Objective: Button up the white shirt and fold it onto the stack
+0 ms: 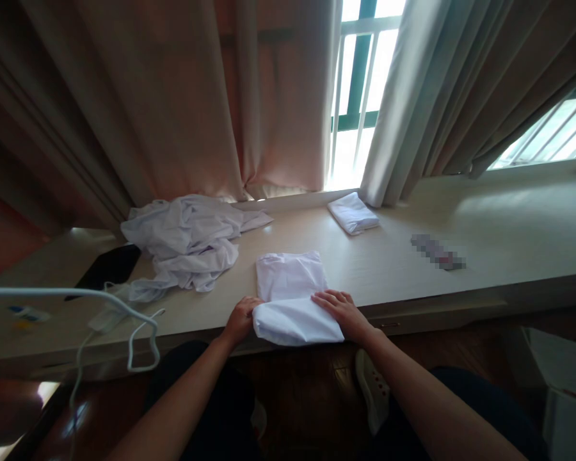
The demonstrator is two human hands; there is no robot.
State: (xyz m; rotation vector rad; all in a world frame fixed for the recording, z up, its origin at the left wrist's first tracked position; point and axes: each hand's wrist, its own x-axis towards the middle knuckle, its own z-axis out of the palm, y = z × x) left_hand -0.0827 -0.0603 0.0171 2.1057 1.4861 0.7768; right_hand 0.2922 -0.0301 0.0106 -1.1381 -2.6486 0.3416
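- Half-folded white garment (292,298) lies at near edge of desk (393,269); its front fold overhangs the edge toward the lap.
- L hand (240,318) pinches the fold's left corner, fingers closed on cloth. R hand (338,307) lies flat w/ fingers spread, pressing the right side. Hands apart, one at each end.
- Risk: overhanging part could slide off if the R palm lifts — thin cloth, smooth top.
- Risk: uneven pull from the L corner could skew the fold or trap creases.
- Crumpled white pile (187,240) sits just left w/ a loose white cord (139,333) near; either could snag a sweeping L arm.
- Folded piece (354,212) by the curtain (278,96) is well apart, no issue.
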